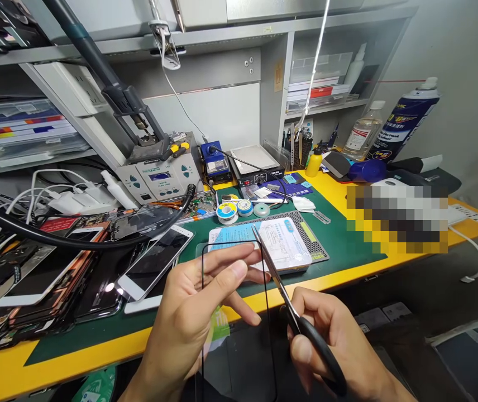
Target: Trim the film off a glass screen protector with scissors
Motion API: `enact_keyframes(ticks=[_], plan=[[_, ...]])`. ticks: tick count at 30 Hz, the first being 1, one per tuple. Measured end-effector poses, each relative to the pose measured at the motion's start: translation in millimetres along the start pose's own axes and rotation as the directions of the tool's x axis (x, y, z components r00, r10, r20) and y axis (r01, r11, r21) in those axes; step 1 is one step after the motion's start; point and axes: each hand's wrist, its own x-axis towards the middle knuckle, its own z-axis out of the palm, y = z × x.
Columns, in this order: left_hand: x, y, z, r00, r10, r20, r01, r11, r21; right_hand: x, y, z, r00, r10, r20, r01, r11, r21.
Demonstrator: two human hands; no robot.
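Note:
My left hand (195, 298) is closed on a clear screen protector (243, 363) with a thin black border, thumb in front and fingers behind. The sheet stands upright before me, its lower end running out of the picture. My right hand (333, 326) grips black-handled scissors (283, 290) by their loops. The blades point up and away along the sheet's right edge, near its top right corner. Whether they touch the sheet I cannot tell. Beyond the blade tips a flat white and blue box (287, 243) lies on the green mat (339, 240).
Phones and phone parts (50, 268) are piled at the left beside a grey rework station (159, 178). Solder spools (226, 212) and a yellow bottle (314, 162) stand farther back. A spray can (404, 120) is at right. The yellow table edge (96, 352) runs below the mat.

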Motion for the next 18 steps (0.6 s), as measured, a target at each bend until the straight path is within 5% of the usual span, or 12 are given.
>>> enact_keyframes(ticks=[18], plan=[[0.5,2.6,-4.8,0.998,-0.035,0.048,0.034,0.999,0.021,-3.4,-1.5,1.5,0.998,0.037,-0.054,-0.037,0.999,-0.008]])
